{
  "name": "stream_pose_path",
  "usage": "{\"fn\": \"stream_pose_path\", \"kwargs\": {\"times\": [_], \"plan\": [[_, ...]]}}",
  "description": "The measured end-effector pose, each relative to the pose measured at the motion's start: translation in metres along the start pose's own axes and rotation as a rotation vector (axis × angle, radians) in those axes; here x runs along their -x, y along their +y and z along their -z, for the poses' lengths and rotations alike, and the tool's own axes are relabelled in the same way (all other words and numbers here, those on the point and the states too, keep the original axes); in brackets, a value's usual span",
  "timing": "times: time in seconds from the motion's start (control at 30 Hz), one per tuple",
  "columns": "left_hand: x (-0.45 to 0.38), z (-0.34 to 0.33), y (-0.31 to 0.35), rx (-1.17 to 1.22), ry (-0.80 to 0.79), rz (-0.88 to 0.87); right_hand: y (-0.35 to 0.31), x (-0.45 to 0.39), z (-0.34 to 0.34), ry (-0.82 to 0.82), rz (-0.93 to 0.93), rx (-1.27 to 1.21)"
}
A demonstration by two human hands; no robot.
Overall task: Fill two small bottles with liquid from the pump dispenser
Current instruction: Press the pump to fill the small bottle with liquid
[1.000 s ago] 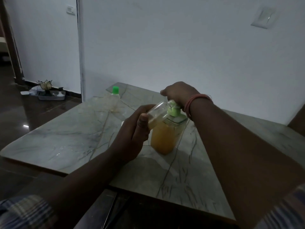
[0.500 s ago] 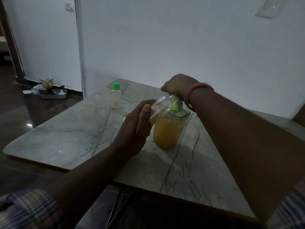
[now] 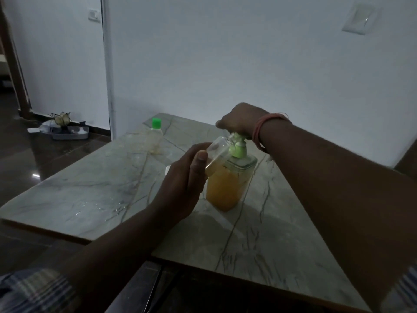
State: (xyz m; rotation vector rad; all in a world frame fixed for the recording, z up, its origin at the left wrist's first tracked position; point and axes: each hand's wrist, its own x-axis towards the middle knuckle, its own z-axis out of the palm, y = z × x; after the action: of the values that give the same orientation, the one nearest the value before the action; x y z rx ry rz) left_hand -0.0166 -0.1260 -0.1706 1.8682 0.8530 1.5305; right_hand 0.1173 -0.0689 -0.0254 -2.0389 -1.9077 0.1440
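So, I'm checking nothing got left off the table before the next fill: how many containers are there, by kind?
Small bottles: 2, one tilted in the left hand at the pump spout, one capped green on the table
Pump dispensers: 1, holding orange liquid, right hand on its pump
Total: 3

Plaid sleeves in muted blue and grey (image 3: 33, 290) are seen at the lower corners of the frame, and thin reddish-orange thread bracelets (image 3: 262, 129) are worn on the right wrist, upper centre.
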Motion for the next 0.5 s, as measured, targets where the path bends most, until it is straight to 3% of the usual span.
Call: {"fn": "stream_pose_path", "kwargs": {"times": [0.1, 0.37, 0.5], "plan": [[0.000, 0.001, -0.001, -0.007, 0.021, -0.005, 0.002, -0.001, -0.005, 0.035, -0.009, -0.124], [0.000, 0.001, -0.002, -0.022, -0.001, 0.006, -0.002, 0.007, 0.003, -0.097, -0.024, -0.023], [-0.001, 0.000, -0.005, -0.037, 0.022, -0.005, 0.002, 0.003, -0.006, -0.009, -0.024, -0.061]]}}
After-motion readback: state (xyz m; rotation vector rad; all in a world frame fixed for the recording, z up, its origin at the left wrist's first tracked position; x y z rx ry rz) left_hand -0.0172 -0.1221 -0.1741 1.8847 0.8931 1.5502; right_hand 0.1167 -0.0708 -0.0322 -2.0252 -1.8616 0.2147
